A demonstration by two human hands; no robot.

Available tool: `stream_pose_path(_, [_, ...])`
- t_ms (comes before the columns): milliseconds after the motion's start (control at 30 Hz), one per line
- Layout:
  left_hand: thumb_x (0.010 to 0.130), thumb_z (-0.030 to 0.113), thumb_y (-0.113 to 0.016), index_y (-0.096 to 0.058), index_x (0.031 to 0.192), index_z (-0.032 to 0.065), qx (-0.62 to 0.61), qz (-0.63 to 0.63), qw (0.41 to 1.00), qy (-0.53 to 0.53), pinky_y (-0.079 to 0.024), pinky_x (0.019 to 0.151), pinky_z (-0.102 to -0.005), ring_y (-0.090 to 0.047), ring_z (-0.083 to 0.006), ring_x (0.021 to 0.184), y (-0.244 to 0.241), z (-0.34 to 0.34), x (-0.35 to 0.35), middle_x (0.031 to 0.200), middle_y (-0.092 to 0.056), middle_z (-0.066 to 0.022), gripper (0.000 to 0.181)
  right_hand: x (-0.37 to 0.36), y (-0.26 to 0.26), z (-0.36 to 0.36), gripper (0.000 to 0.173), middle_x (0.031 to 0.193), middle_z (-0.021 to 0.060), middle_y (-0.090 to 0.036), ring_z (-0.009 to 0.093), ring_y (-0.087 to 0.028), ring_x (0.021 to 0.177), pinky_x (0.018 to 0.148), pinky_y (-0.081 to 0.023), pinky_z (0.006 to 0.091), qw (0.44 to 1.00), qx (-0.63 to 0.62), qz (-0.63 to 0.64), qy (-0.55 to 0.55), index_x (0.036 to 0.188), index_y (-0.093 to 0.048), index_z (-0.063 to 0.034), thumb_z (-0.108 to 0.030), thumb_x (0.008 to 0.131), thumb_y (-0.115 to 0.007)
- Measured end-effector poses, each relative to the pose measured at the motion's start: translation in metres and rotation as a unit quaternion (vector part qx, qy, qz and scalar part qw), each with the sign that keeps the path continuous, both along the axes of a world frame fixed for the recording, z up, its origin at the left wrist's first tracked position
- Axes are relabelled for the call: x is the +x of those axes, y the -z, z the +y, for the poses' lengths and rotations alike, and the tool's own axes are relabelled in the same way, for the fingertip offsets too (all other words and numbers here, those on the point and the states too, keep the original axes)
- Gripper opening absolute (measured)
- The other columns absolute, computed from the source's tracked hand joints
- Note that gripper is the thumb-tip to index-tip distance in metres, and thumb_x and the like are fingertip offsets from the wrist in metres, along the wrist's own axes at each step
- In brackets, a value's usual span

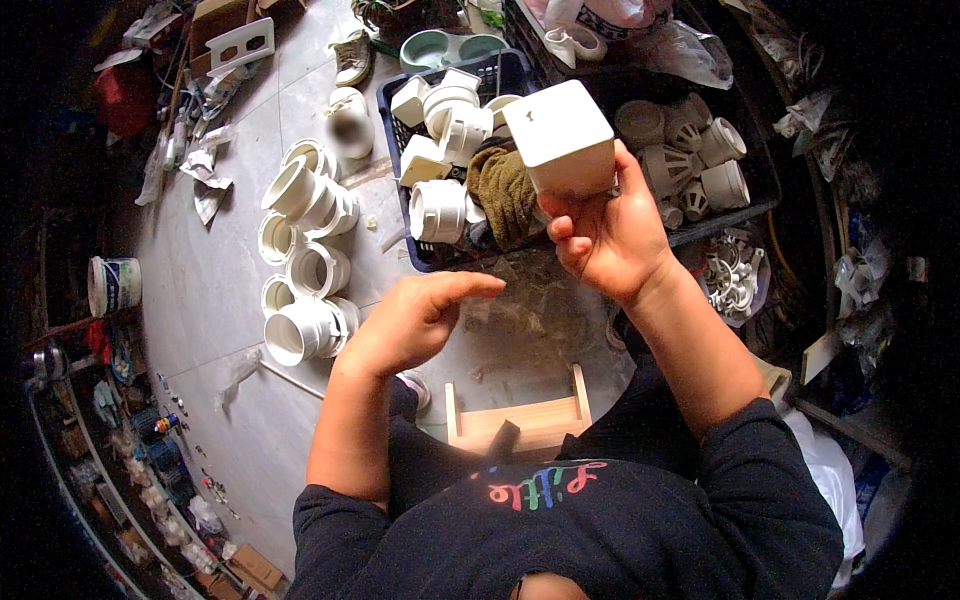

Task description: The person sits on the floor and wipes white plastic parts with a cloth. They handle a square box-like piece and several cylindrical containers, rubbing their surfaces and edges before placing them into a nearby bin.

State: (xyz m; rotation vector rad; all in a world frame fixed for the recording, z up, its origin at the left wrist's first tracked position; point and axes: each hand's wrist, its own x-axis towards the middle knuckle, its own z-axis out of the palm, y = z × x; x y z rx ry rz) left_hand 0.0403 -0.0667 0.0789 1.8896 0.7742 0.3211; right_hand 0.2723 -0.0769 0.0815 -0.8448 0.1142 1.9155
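My right hand (604, 236) holds up a white box-shaped plastic piece (561, 127) with rounded corners. Its thumb lies along the right side, and the other fingers curl beneath. A small dark mark shows on the pale top face. My left hand (409, 319) hovers over the floor with a finger stretched to the right and nothing in its grasp. Beyond both hands, a dark blue plastic crate (427, 262) contains white plastic pipe fittings (437, 210) and a brown-green cloth (501, 191). The raised piece hides part of this crate.
White pipe fittings (319, 270) stand grouped on the tiled floor at left. A black crate (765, 196) at right holds more fittings, beside a bag of small white parts (735, 274). A wooden stool (517, 424) sits between my legs. Shoes (351, 60) lie farther off.
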Motion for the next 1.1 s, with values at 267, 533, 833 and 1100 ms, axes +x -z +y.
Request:
stream_pose_path(267, [0.068, -0.002, -0.069, -0.06, 0.106, 0.0055, -0.015, 0.015, 1.0, 0.004, -0.048, 0.066, -0.0297, -0.059, -0.0184, 0.067, -0.009, 0.001, 0.004, 0.073, -0.061, -0.0048, 0.039, 0.006, 0.005, 0.002, 0.062, 0.079, 0.0084, -0.063, 0.016, -0.054, 0.057, 0.042, -0.04, 0.0218, 1.0, 0.008, 0.006, 0.01, 0.108, -0.056, -0.0112, -0.063, 0.082, -0.036])
stream_pose_path(533, [0.067, -0.008, -0.066, -0.053, 0.108, 0.007, -0.01, 0.014, 0.999, 0.039, -0.044, 0.076, -0.0292, -0.054, -0.0195, 0.089, -0.001, -0.003, 0.005, 0.098, -0.054, -0.0068, 0.046, 0.002, 0.003, 0.003, 0.06, 0.078, 0.0066, -0.062, 0.015, -0.053, 0.056, 0.042, -0.039, 0.0217, 1.0, 0.007, -0.008, 0.002, 0.108, -0.055, -0.0121, -0.063, 0.081, -0.037])
stream_pose_path(833, [0.075, -0.006, -0.058, -0.057, 0.094, 0.0019, 0.039, -0.028, 0.995, 0.086, -0.047, 0.075, -0.0318, -0.061, -0.0252, 0.085, 0.008, -0.002, 0.004, 0.089, -0.063, -0.0123, 0.021, 0.002, 0.011, -0.001, 0.056, 0.08, 0.0066, -0.064, 0.015, -0.057, 0.059, 0.044, -0.041, 0.0204, 1.0, 0.02, 0.016, -0.015, 0.105, -0.058, -0.0129, -0.061, 0.082, -0.041])
stream_pose_path(1100, [0.071, -0.005, -0.059, -0.058, 0.099, 0.0064, -0.185, 0.172, 0.966, 0.047, -0.037, 0.097, -0.0346, -0.054, -0.0305, 0.107, -0.018, -0.005, 0.019, 0.105, -0.061, -0.0114, 0.029, -0.001, 0.01, -0.002, 0.057, 0.079, 0.007, -0.065, 0.016, -0.058, 0.059, 0.043, -0.041, 0.0211, 1.0, 0.013, 0.015, -0.015, 0.105, -0.058, -0.0121, -0.062, 0.083, -0.04])
